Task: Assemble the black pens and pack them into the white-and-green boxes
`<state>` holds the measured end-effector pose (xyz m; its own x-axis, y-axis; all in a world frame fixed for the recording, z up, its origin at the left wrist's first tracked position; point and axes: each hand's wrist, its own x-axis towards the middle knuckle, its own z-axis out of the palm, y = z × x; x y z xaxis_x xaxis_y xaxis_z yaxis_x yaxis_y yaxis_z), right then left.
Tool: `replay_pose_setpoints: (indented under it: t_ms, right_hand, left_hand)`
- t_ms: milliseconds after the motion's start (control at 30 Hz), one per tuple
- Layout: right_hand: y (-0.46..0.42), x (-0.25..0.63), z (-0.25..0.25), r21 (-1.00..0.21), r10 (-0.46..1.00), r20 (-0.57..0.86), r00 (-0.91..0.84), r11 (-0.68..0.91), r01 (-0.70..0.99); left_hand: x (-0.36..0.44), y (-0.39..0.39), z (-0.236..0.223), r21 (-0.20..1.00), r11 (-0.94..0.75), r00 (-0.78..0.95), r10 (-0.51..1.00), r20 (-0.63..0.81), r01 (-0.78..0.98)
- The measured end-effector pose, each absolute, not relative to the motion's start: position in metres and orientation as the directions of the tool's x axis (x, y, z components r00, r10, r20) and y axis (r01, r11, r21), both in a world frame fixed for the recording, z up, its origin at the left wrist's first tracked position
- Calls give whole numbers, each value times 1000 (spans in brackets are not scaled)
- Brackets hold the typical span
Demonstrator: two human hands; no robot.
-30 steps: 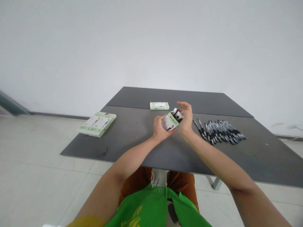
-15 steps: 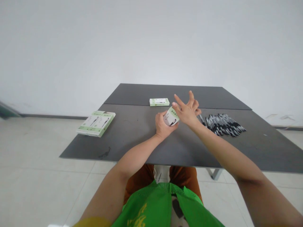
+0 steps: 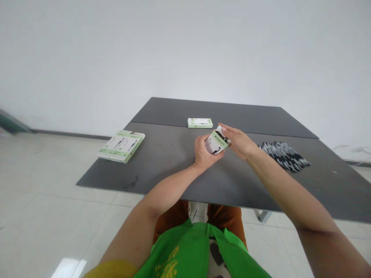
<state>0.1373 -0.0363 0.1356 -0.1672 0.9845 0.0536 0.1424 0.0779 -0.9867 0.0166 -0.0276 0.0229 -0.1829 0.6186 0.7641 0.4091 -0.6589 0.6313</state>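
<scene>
A white and green pen box [image 3: 213, 143] is held up over the middle of the table, tilted, with its far right end open. My left hand [image 3: 202, 153] is wrapped round the body of this box. At the open end, the fingers of my right hand [image 3: 240, 142] are closed on the raised flap and edge. The hands hide part of the box, and what lies inside shows only as a dark patch. Right of my right hand is a pile of black and clear pens [image 3: 285, 156].
Flat pen boxes [image 3: 119, 147] lie side by side at the table's left edge. One closed pen box [image 3: 199, 123] sits farther back, near the seam of the dark grey table [image 3: 168, 170]. A white wall stands behind the table.
My right hand has come down from spread fingers above the box to its open end, where it grips the flap. My left hand keeps its hold. The view has shifted slightly.
</scene>
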Motion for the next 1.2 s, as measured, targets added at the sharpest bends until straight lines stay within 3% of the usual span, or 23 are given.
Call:
replay_pose_setpoints:
  t_ms: [100,200,300,400,567,667,867,1033,1200]
  right_hand:
    - [-40,141,138,-998,986,-44,-158,-36,55]
    - [-40,141,136,-999,986,-20,-164,-13,45]
    - [-34,140,130,-997,1000,29,-8,29,74]
    - [-26,143,129,-998,995,-38,97,-42,42]
    - [-22,151,139,-968,972,-225,-64,-230,-104]
    - [-22,152,141,-945,947,-261,-186,-290,-152]
    - [-16,162,140,-943,946,-290,-144,-308,-122]
    - [-12,186,143,-940,955,-293,-42,-295,-168]
    - [-14,216,147,-951,961,-273,38,-264,-160]
  left_hand:
    - [17,-28,24,626,-664,-192,608,770,408]
    - [17,-28,24,619,-667,-176,609,774,414]
    - [16,-28,24,604,-679,-152,603,783,418]
    - [14,-26,23,624,-673,-139,628,766,397]
    - [15,-22,18,699,-633,-113,709,696,334]
    - [16,-18,15,711,-618,-128,718,684,335]
    - [2,-11,21,551,-648,-72,611,788,526]
    - [-6,-10,26,574,-370,-208,680,703,730]
    - [-16,-4,33,487,-262,-102,793,600,833]
